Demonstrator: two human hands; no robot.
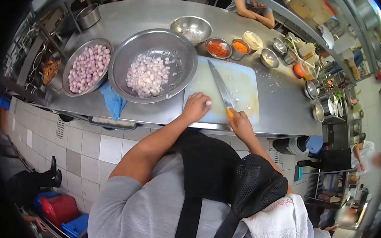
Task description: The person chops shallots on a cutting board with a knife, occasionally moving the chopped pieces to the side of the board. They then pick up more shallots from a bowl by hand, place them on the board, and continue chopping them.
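Note:
My right hand [240, 123] is wrapped round the orange handle of a large kitchen knife [220, 84], whose blade lies over the white cutting board [247, 78] and points away from me. Over the board's near left corner, my left hand [195, 107] pinches a small pale shallot [208, 103] at its fingertips. A few bits of peel are scattered to the right of the blade. Left of the board stands a wide steel bowl [120, 75] with a heap of peeled shallots [146, 76]. Farther left, unpeeled purple shallots [90, 66] fill a second bowl.
A blue cloth [112, 101] hangs at the counter's front edge. Behind the board stand an empty-looking steel bowl [190, 28] and containers of red paste [218, 48] and chopped orange food [240, 46]. A person's folded arms [256, 17] rest at the far edge. Other people stand right.

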